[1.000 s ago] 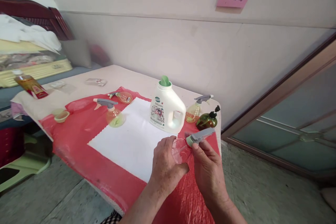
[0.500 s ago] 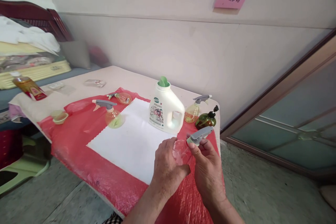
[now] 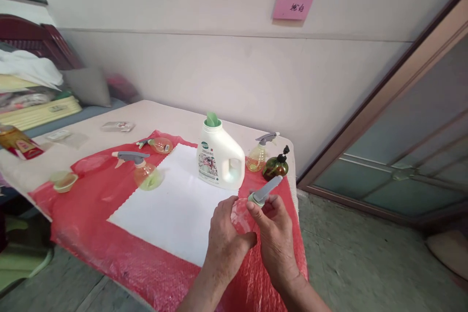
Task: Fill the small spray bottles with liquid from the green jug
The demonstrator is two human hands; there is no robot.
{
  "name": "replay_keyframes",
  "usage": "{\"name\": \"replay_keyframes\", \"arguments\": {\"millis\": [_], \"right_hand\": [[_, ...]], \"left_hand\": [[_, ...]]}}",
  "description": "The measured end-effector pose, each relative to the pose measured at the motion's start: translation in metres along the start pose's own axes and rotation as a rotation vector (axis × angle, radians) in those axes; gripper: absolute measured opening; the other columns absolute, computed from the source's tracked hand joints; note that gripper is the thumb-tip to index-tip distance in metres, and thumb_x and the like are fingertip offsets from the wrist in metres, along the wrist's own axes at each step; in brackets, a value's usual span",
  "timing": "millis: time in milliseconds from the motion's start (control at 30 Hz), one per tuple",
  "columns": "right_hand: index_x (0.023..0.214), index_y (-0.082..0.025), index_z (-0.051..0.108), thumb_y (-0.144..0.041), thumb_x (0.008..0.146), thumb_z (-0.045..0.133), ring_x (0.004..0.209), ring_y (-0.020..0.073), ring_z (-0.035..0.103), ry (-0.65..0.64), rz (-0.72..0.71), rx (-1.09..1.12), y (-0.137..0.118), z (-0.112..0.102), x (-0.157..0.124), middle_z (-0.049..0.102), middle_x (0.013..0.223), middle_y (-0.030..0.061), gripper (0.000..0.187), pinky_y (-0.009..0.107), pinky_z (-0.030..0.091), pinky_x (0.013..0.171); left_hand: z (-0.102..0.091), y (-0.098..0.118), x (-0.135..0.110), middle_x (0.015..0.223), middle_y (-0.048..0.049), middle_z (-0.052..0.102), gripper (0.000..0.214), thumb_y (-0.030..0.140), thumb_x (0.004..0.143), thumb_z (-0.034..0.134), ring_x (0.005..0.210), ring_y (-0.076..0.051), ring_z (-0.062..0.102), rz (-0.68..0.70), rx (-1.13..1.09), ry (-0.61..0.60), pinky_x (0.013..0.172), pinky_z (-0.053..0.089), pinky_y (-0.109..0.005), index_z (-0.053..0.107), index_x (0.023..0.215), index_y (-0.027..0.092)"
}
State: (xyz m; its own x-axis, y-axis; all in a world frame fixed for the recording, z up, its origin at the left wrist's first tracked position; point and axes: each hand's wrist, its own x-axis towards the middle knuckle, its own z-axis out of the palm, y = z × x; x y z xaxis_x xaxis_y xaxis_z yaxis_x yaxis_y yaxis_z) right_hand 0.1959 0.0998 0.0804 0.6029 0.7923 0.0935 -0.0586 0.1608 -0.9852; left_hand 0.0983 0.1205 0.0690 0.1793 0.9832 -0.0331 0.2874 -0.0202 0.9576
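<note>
My left hand (image 3: pixel 226 234) is closed around the clear, see-through body of a spray bottle (image 3: pixel 242 215), over the red sheet. My right hand (image 3: pixel 276 236) grips that bottle's grey spray head (image 3: pixel 266 190) at its pale green collar, thumb in front. The collar sits at the bottle's neck; whether it is threaded on, I cannot tell. Just beyond my hands stands a white detergent jug (image 3: pixel 219 158) with a green spout piece in its neck. To its right are a yellowish spray bottle (image 3: pixel 256 157) and a dark green pump bottle (image 3: pixel 275 168).
A white sheet (image 3: pixel 164 214) lies over the red plastic sheet (image 3: pixel 84 219) on the table. Leftward are an amber spray bottle (image 3: pixel 142 173), another lying down (image 3: pixel 161 145), and a small pale green dish (image 3: pixel 66 183). A wall rises behind; a framed glass door (image 3: pixel 395 170) stands right.
The view has swung slightly to the right, so things on the table appear further left. Both hands keep hold of the spray bottle and its head, with little visible change in grip.
</note>
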Motion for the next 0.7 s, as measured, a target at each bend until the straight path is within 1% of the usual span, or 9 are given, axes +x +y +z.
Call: {"name": "replay_keyframes", "arguments": {"millis": [100, 167, 233, 367, 433, 500, 567, 633, 700], "right_hand": [[0.093, -0.022, 0.062, -0.043, 0.077, 0.070, 0.085, 0.0175, 0.058, -0.112, 0.023, 0.019, -0.003, -0.003, -0.002, 0.065, 0.088, 0.0003, 0.027, 0.030, 0.046, 0.077], [0.097, -0.022, 0.064, -0.044, 0.082, 0.065, 0.092, 0.0199, 0.059, -0.169, 0.061, 0.041, -0.002, -0.005, -0.002, 0.067, 0.094, 0.0025, 0.027, 0.032, 0.046, 0.082], [0.095, -0.022, 0.064, -0.045, 0.081, 0.067, 0.092, 0.0202, 0.059, -0.148, 0.077, 0.050, 0.001, -0.005, -0.001, 0.066, 0.093, 0.0022, 0.027, 0.033, 0.046, 0.083], [0.083, -0.022, 0.057, -0.044, 0.069, 0.078, 0.079, 0.0160, 0.055, -0.029, 0.029, -0.022, 0.002, -0.004, 0.002, 0.060, 0.080, -0.0023, 0.033, 0.031, 0.045, 0.077], [0.086, -0.023, 0.057, -0.045, 0.070, 0.077, 0.081, 0.0161, 0.054, -0.048, 0.021, -0.024, 0.001, -0.004, 0.001, 0.060, 0.082, -0.0020, 0.034, 0.030, 0.045, 0.076], [0.095, -0.023, 0.060, -0.046, 0.077, 0.071, 0.087, 0.0175, 0.056, -0.115, 0.028, 0.006, -0.001, -0.005, 0.000, 0.062, 0.089, -0.0003, 0.030, 0.030, 0.045, 0.078], [0.097, -0.023, 0.062, -0.045, 0.082, 0.064, 0.091, 0.0187, 0.057, -0.166, 0.046, 0.025, -0.001, -0.006, -0.001, 0.064, 0.092, 0.0008, 0.027, 0.030, 0.045, 0.080], [0.094, -0.023, 0.061, -0.045, 0.082, 0.064, 0.089, 0.0188, 0.056, -0.148, 0.056, 0.023, 0.002, -0.005, 0.000, 0.063, 0.089, 0.0006, 0.025, 0.031, 0.045, 0.079], [0.088, -0.023, 0.057, -0.044, 0.076, 0.071, 0.085, 0.0180, 0.055, -0.089, 0.036, 0.012, 0.005, -0.004, 0.001, 0.061, 0.086, -0.0005, 0.028, 0.031, 0.044, 0.077]], "left_hand": [[0.001, 0.000, 0.001, 0.122, -0.0089, 0.061, 0.067, 0.015, 0.057, 0.068, 0.116, -0.027, 0.055, -0.035, -0.008, -0.008, 0.097, 0.043, -0.037, 0.053, 0.123, 0.020], [0.002, -0.001, 0.002, 0.124, -0.0099, 0.060, 0.070, 0.014, 0.056, 0.068, 0.119, -0.028, 0.054, -0.056, 0.000, 0.000, 0.098, 0.042, -0.037, 0.052, 0.124, 0.019], [0.003, -0.003, 0.002, 0.126, -0.0103, 0.059, 0.072, 0.014, 0.055, 0.070, 0.120, -0.028, 0.054, -0.074, -0.013, 0.005, 0.099, 0.041, -0.038, 0.052, 0.125, 0.019], [0.004, -0.004, 0.002, 0.124, -0.0092, 0.061, 0.070, 0.015, 0.056, 0.072, 0.118, -0.028, 0.056, -0.063, -0.068, -0.013, 0.099, 0.042, -0.037, 0.053, 0.123, 0.020], [0.004, -0.002, 0.002, 0.123, -0.0088, 0.061, 0.070, 0.015, 0.057, 0.072, 0.118, -0.027, 0.056, -0.073, -0.085, -0.025, 0.099, 0.043, -0.037, 0.053, 0.124, 0.020], [0.002, 0.001, 0.001, 0.125, -0.0093, 0.060, 0.073, 0.014, 0.056, 0.071, 0.120, -0.028, 0.055, -0.099, -0.085, -0.025, 0.099, 0.042, -0.036, 0.052, 0.126, 0.019], [0.000, 0.004, 0.001, 0.127, -0.0098, 0.060, 0.074, 0.013, 0.055, 0.070, 0.121, -0.028, 0.054, -0.123, -0.074, -0.017, 0.098, 0.043, -0.036, 0.052, 0.127, 0.017], [0.000, 0.007, 0.001, 0.126, -0.0099, 0.061, 0.074, 0.013, 0.055, 0.070, 0.120, -0.028, 0.055, -0.138, -0.064, -0.017, 0.095, 0.045, -0.035, 0.052, 0.127, 0.017], [0.000, 0.010, 0.001, 0.125, -0.0098, 0.062, 0.073, 0.014, 0.055, 0.069, 0.118, -0.028, 0.056, -0.146, -0.062, -0.020, 0.094, 0.046, -0.034, 0.053, 0.126, 0.018]]}}
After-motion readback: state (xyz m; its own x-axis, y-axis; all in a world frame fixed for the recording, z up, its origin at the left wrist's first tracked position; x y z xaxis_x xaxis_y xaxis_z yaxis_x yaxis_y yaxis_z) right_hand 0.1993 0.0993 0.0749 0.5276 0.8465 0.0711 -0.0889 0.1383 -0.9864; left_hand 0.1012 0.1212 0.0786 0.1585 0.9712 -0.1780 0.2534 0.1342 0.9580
